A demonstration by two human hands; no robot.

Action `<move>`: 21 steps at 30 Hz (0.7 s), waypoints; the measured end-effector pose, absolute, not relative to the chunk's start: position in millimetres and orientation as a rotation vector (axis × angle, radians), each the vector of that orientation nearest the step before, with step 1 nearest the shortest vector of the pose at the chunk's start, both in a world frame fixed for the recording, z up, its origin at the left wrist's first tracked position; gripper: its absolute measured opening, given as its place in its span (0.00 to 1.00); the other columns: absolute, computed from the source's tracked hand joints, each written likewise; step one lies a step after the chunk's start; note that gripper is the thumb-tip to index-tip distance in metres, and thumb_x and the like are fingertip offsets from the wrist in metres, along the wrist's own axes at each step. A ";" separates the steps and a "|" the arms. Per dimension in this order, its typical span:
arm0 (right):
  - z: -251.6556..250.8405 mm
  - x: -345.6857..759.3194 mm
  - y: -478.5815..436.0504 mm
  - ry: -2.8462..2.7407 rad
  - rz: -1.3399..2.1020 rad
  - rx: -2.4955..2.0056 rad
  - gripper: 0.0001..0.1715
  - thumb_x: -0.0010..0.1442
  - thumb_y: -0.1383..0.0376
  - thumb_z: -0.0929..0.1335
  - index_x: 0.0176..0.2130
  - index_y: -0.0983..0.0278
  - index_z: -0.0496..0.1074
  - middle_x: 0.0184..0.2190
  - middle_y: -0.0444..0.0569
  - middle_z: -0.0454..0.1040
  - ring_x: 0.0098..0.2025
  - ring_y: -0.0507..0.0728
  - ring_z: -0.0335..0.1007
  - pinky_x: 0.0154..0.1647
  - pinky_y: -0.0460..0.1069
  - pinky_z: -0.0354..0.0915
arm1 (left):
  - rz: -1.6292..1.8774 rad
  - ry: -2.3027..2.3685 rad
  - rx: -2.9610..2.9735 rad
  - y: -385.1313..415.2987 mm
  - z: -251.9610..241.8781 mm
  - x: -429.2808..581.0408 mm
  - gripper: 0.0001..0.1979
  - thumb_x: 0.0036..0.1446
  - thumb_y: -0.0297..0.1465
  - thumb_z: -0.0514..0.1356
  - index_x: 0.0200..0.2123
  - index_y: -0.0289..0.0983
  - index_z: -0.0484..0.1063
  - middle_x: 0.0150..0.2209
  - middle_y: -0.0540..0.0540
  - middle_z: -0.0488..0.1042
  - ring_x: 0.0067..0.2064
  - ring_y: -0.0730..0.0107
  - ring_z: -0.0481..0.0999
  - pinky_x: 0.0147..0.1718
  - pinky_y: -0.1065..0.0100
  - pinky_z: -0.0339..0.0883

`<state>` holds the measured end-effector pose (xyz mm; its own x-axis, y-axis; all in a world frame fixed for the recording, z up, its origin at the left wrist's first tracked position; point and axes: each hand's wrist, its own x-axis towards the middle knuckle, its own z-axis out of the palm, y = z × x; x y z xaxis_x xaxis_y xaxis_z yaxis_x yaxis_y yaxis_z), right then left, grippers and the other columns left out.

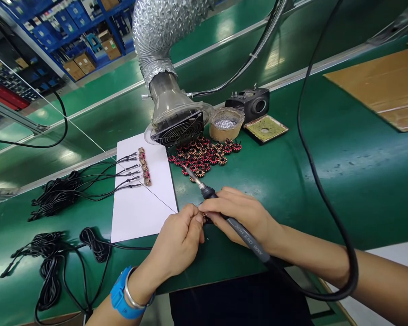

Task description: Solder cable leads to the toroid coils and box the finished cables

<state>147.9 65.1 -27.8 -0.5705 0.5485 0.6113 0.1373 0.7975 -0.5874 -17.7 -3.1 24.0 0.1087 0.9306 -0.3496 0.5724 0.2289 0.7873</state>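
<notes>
The left hand (180, 240) is curled, its thumb and forefinger pinched on a small part (203, 216) that is too tiny to make out clearly. The right hand (245, 215) is closed around a soldering iron (209, 192), and its fingertips touch those of the left hand at the small part. The iron's grey handle runs out of the hand toward 5 o'clock. Its metal tip points toward 11 o'clock, ending near the edge of a pile of toroidal coils (204, 154), red and copper, which lies at 12 o'clock from the hands. Both hands are low over the green bench surface (292, 181), with the small part just off the near right corner of a white paper sheet (139, 208).

On that sheet, at 10 o'clock from the hands, a row of wired coils (143, 165) lies with its black leads trailing off to the left. Bundles of black cable (54, 194) lie at 9 o'clock and more at 8 o'clock. Beyond the coil pile stands a fume extractor fan (178, 129) on a ribbed foil duct (156, 31). At 1 o'clock sit a round solder pot (226, 123), a black iron stand (250, 102) and a yellow sponge tray (265, 129). A cardboard sheet (384, 86) lies far off at 2 o'clock. The left wrist wears a blue watch (120, 294).
</notes>
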 end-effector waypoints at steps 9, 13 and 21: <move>-23.6 148.8 61.7 -2.159 0.574 -0.425 0.14 0.60 0.78 0.64 0.43 0.63 0.69 0.25 0.45 0.69 0.27 0.53 0.58 0.29 0.48 0.59 | 0.462 1.603 1.513 -5.1 26.9 -15.7 0.13 0.69 0.34 0.45 0.31 0.40 0.61 0.25 0.54 0.69 0.27 0.72 0.67 0.28 0.69 0.56; -22.6 148.2 59.0 -2.129 0.553 -0.485 0.13 0.60 0.77 0.63 0.43 0.64 0.69 0.25 0.45 0.69 0.27 0.53 0.59 0.30 0.48 0.61 | 0.468 1.673 1.590 -3.8 25.8 -16.1 0.12 0.68 0.33 0.46 0.32 0.40 0.61 0.26 0.54 0.65 0.27 0.71 0.64 0.28 0.68 0.54; -17.1 146.6 54.5 -2.006 0.709 -0.549 0.15 0.60 0.76 0.64 0.46 0.62 0.68 0.31 0.44 0.75 0.29 0.51 0.69 0.33 0.46 0.68 | 0.563 1.657 1.440 -0.5 23.8 -16.2 0.14 0.67 0.34 0.48 0.29 0.39 0.63 0.24 0.54 0.67 0.26 0.72 0.64 0.28 0.70 0.56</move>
